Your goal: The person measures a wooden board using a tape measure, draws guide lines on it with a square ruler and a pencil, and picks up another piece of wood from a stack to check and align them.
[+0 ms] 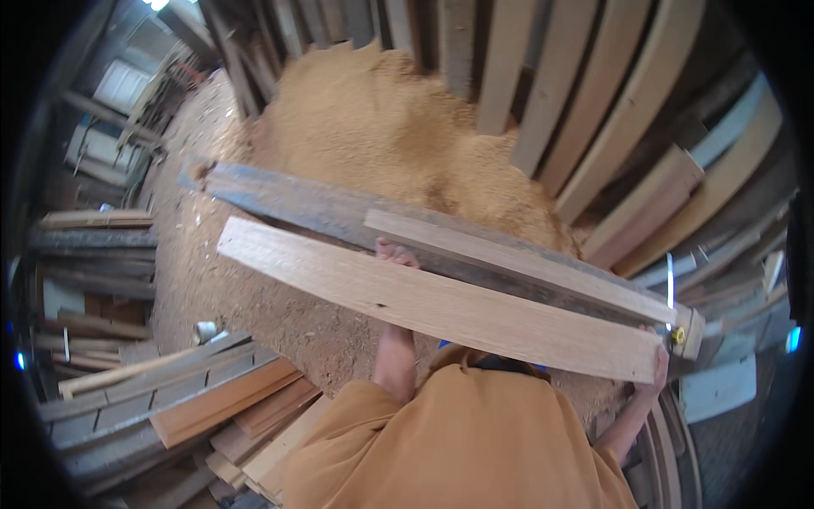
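Note:
A long, pale wooden board lies across in front of me, its broad face up, with a small dark mark near its middle. My left hand comes from underneath, and its fingers curl past the board's far edge; the palm is hidden below the wood. At the right end, my right hand is closed around the board's end. Just beyond sits a weathered grey beam, and a narrower light wooden strip rests along it.
A heap of sawdust lies behind the beam. Upright planks lean at the back and right. Stacked boards lie at lower left, near a small white can. A small yellow object sits at the beam's right end.

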`<state>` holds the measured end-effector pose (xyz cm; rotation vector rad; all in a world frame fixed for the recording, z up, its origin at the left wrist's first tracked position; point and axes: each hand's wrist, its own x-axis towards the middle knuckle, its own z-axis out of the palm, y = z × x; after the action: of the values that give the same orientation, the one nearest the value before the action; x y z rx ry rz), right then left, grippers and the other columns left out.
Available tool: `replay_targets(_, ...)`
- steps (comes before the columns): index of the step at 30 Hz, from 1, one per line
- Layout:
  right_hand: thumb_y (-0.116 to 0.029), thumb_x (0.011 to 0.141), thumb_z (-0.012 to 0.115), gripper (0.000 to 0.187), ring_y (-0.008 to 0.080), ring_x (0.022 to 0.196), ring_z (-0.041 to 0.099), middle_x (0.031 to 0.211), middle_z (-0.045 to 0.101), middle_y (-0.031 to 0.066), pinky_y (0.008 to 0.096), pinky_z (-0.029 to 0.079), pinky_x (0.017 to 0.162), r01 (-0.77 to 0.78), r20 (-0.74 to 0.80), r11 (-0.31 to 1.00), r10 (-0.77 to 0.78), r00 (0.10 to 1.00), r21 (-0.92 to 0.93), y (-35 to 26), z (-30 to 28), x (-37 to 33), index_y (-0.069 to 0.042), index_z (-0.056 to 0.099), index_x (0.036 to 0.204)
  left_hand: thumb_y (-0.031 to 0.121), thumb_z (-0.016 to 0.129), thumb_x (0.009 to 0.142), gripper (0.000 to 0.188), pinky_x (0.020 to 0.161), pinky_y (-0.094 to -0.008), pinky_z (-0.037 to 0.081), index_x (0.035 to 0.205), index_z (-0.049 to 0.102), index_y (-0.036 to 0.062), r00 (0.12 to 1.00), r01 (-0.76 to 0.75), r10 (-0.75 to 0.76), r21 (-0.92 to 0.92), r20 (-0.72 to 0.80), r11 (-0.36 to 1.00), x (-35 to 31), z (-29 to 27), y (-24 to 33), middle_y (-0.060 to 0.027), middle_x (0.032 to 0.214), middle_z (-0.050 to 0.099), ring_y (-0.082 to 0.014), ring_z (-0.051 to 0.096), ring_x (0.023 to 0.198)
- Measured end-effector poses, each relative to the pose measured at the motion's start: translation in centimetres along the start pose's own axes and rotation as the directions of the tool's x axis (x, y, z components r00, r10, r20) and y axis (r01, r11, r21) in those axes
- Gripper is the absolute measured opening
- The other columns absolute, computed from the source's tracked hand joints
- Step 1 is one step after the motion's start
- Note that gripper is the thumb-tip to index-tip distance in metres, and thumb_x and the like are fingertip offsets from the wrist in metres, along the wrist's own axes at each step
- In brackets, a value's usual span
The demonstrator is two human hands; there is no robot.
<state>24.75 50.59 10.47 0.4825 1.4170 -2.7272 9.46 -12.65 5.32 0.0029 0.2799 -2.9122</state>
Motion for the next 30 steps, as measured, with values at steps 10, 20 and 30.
replay_targets(10, -0.043, 0.103, 0.061, 0.060, 0.0330, 0.126, 0.064, 0.135, 0.067, 0.0187, 0.0465, 0.049, 0.110, -0.079, -0.215, 0.995, 0.065, 0.975, -0.059, 3.1, -2.4, 1.7, 0.004, 0.060, 0.140, 0.018, 0.047, 0.111, 0.034, 0.081, -0.0358, 0.057, 0.134, 0.062, -0.0003, 0.965, 0.006, -0.014, 0.031, 0.261, 0.999, 0.0, -4.4, 2.5, -0.0060, 0.096, 0.073, -0.0209, 0.069, 0.086)
replay_targets(20, -0.041, 0.102, 0.067, 0.059, 0.0351, 0.131, 0.062, 0.141, 0.066, 0.0153, 0.0505, 0.048, 0.115, -0.089, -0.140, 0.996, 0.088, 0.986, 0.002, 4.3, -4.6, 3.2, -0.003, 0.057, 0.145, 0.023, 0.046, 0.110, 0.034, 0.080, -0.0376, 0.056, 0.132, 0.063, 0.0038, 0.980, -0.019, 0.027, -0.043, 0.197, 0.999, 0.4, -4.9, 3.3, -0.0057, 0.091, 0.070, -0.0192, 0.063, 0.077)
replay_targets(30, -0.041, 0.103, 0.069, 0.045, 0.0228, 0.116, 0.065, 0.122, 0.072, 0.0054, 0.0448, 0.053, 0.101, -0.404, -0.446, 0.868, 0.252, 0.859, -0.288, 8.8, -11.0, 3.7, -0.007, 0.068, 0.132, 0.053, 0.035, 0.114, 0.056, 0.079, -0.0407, 0.054, 0.121, 0.069, 0.0094, 0.996, 0.082, -0.086, 0.172, 0.017, 0.982, -2.0, -2.6, 2.0, -0.0027, 0.087, 0.069, -0.0220, 0.061, 0.075)
